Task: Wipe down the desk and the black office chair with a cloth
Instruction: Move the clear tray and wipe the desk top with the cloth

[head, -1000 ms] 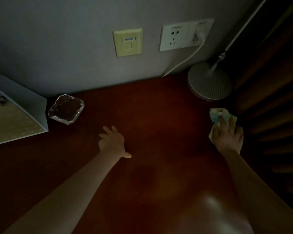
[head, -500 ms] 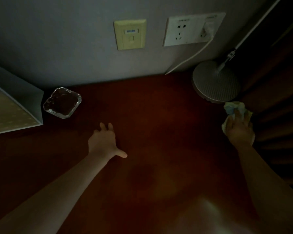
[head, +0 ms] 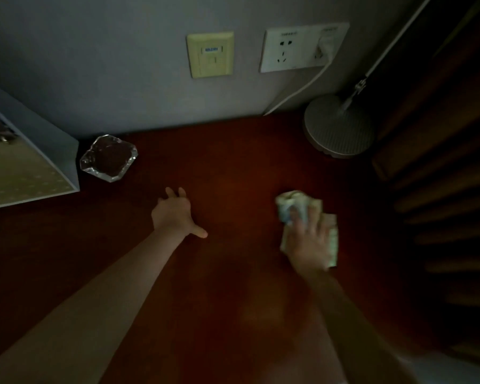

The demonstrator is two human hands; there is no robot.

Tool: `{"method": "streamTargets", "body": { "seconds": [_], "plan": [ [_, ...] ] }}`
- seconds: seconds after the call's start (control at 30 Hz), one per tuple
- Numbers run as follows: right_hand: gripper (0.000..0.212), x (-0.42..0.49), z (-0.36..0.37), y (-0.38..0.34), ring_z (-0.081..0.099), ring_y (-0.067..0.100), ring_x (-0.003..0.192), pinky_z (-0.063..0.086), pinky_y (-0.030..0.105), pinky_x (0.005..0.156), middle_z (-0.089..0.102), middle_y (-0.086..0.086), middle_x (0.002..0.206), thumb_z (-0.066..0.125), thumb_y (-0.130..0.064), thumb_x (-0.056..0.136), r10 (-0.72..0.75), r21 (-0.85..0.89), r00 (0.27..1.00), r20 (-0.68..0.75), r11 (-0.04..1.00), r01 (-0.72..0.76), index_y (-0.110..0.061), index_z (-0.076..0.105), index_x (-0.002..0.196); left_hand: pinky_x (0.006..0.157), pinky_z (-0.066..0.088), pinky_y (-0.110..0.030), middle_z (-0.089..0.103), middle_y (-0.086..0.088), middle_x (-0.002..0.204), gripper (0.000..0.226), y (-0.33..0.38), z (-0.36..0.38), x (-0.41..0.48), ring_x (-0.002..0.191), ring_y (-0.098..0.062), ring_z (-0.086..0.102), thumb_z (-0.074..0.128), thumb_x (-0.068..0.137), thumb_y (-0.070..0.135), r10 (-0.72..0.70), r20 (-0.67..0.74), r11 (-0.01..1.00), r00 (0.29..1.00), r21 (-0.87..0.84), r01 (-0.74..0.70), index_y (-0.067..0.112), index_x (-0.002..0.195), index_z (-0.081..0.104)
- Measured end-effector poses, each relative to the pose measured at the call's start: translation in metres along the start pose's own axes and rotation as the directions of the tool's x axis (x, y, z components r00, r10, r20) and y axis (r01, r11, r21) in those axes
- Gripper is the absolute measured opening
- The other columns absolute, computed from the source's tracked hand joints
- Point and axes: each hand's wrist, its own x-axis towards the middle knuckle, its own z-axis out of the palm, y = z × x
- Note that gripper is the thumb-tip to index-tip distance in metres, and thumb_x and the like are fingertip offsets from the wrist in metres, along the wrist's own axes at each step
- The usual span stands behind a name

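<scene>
Red-brown desk (head: 233,162), dim room. Lamp base (head: 340,128) against wall; glass ashtray (head: 108,157) well left of it. Left hand (head: 175,214) spread flat; right hand (head: 308,245), fingers straight, presses cloth (head: 291,203).

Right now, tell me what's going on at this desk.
A person is wiping the reddish wooden desk. The right hand presses a crumpled cloth flat against it, right of centre, blurred as if mid-swipe. The left hand rests spread on the desk, holding nothing. A glass ashtray and a round lamp base stand untouched near the wall. No chair is in view.
</scene>
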Motion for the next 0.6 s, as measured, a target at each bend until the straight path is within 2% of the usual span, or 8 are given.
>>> {"method": "streamTargets", "body": {
  "seconds": [0.07,0.17,0.27,0.3,0.37,0.43,0.5,0.6],
  "plan": [
    [0.051,-0.044,0.011,-0.035,0.039,0.048,0.129,0.035,0.059,0.102,0.034,0.019,0.149,0.027,-0.038,0.091,-0.186,-0.012,0.978,0.092,0.982,0.188,-0.030,0.030,0.141,0.108,0.034,-0.048,-0.002,-0.015,0.158,0.130,0.000,0.000,-0.004,0.143,-0.036,0.013,0.082,0.059,0.052,-0.013,0.026,0.997,1.000,-0.070,0.015,0.015,0.151,-0.002],
    [0.054,-0.089,0.029,-0.054,-0.013,0.031,0.140,0.003,0.048,0.114,-0.016,0.001,0.153,0.028,-0.037,0.099,-0.364,0.027,0.911,0.193,0.930,0.366,-0.039,0.005,0.148,0.109,0.031,-0.048,0.000,-0.011,0.159,0.113,-0.001,0.009,-0.016,0.144,-0.032,0.010,0.075,0.071,0.051,-0.016,-0.005,0.989,1.000,-0.148,0.015,0.018,0.152,0.003],
    [0.058,-0.086,0.031,-0.033,-0.010,0.028,0.142,0.004,0.043,0.116,-0.012,-0.001,0.154,0.042,-0.036,0.099,-0.421,-0.007,0.902,0.101,0.906,0.424,-0.040,0.011,0.147,0.109,0.034,-0.045,0.013,-0.011,0.157,0.082,-0.003,0.029,-0.036,0.142,-0.030,0.021,0.058,0.087,0.050,0.015,-0.128,0.986,0.992,-0.162,-0.036,0.017,0.150,0.017],
    [0.056,-0.076,0.030,-0.021,-0.010,0.028,0.142,0.003,0.041,0.117,-0.011,0.001,0.154,0.040,-0.035,0.100,-0.411,-0.022,0.900,0.143,0.908,0.418,-0.039,0.011,0.148,0.109,0.034,-0.045,0.016,-0.011,0.156,0.074,-0.005,0.037,-0.043,0.141,-0.029,0.023,0.053,0.090,0.049,0.026,-0.164,0.986,0.986,-0.156,-0.051,0.016,0.149,0.020],
    [0.049,-0.055,0.022,0.006,-0.001,0.031,0.144,0.003,0.040,0.119,-0.001,0.007,0.157,0.028,-0.038,0.101,-0.329,-0.042,0.931,0.158,0.940,0.339,-0.034,0.018,0.149,0.108,0.036,-0.043,0.019,-0.011,0.155,0.067,-0.013,0.053,-0.054,0.141,-0.028,0.024,0.046,0.094,0.048,0.035,-0.216,0.989,0.976,-0.134,-0.065,0.017,0.148,0.023],
    [0.055,-0.036,0.013,0.044,0.020,0.040,0.142,0.010,0.046,0.115,0.021,0.016,0.155,0.012,-0.047,0.098,-0.138,-0.080,0.983,0.124,0.986,0.149,-0.028,0.030,0.146,0.110,0.033,-0.044,0.020,-0.012,0.155,0.064,-0.023,0.068,-0.063,0.141,-0.028,0.024,0.040,0.095,0.049,0.039,-0.262,0.992,0.964,-0.103,-0.069,0.019,0.148,0.023],
    [0.060,-0.025,-0.002,0.089,0.033,0.046,0.133,0.016,0.053,0.110,0.034,0.022,0.148,0.016,-0.046,0.092,0.072,-0.084,0.993,0.099,0.994,-0.064,-0.023,0.040,0.142,0.113,0.027,-0.047,0.018,-0.012,0.156,0.062,-0.030,0.078,-0.069,0.143,-0.027,0.021,0.035,0.096,0.050,0.042,-0.289,0.995,0.956,-0.076,-0.067,0.021,0.150,0.021],
    [0.067,-0.028,-0.031,0.138,0.034,0.051,0.128,0.023,0.058,0.108,0.030,0.027,0.147,0.015,-0.050,0.087,0.281,-0.028,0.958,0.059,0.960,-0.280,-0.020,0.035,0.142,0.115,0.014,-0.052,0.008,-0.008,0.159,0.067,-0.032,0.082,-0.073,0.145,-0.024,0.012,0.030,0.095,0.056,0.036,-0.235,0.997,0.971,-0.054,-0.050,0.025,0.151,0.010]
  ]
}}
